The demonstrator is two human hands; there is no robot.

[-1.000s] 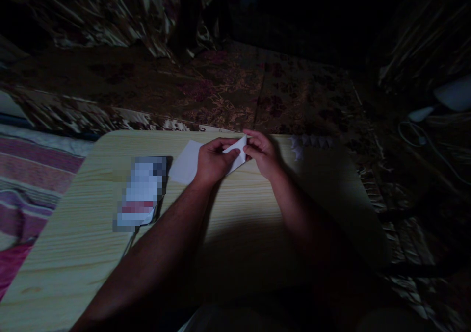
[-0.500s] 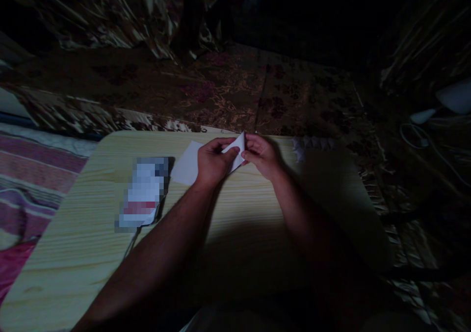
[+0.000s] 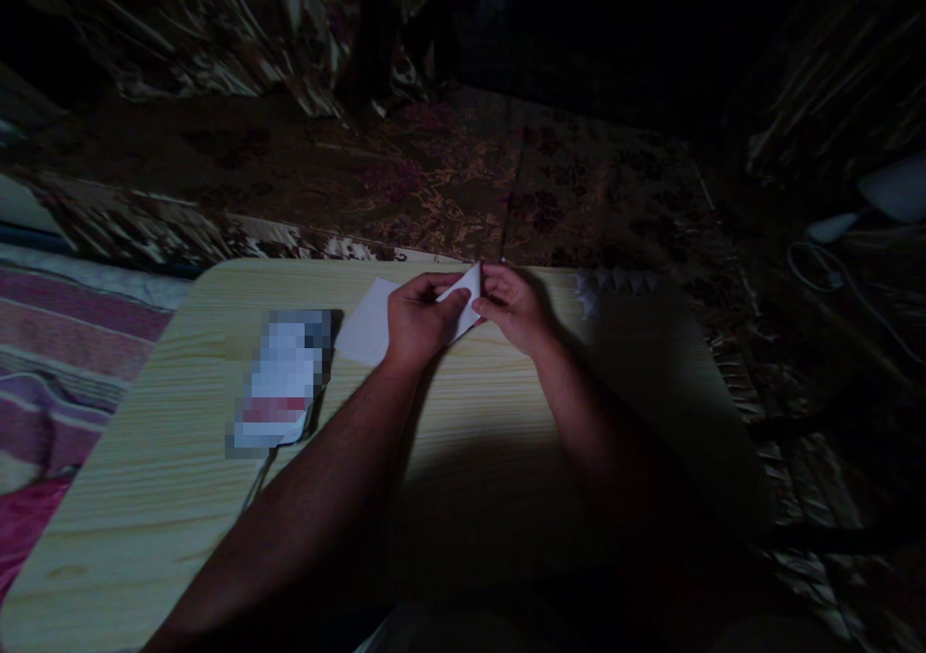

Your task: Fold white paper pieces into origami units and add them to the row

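Note:
A white piece of paper, folded to a point at its top, is held between my two hands over the far part of the table. My left hand grips it from the left, thumb pressed on its face. At its right edge, my right hand pinches it between thumb and fingers. Beside my left hand lies a flat white sheet, partly covered by that hand. To the right of my right hand sit several small folded pieces, dim in the shadow.
A wooden table is under my arms. On its left lies a blurred-out phone-like device with a cable running toward me. Patterned cloth lies beyond the far edge. A striped cover is at left, and a white cord at right.
Almost nothing differs. My right thumb has shifted very slightly to the left on the paper; both hands keep their hold.

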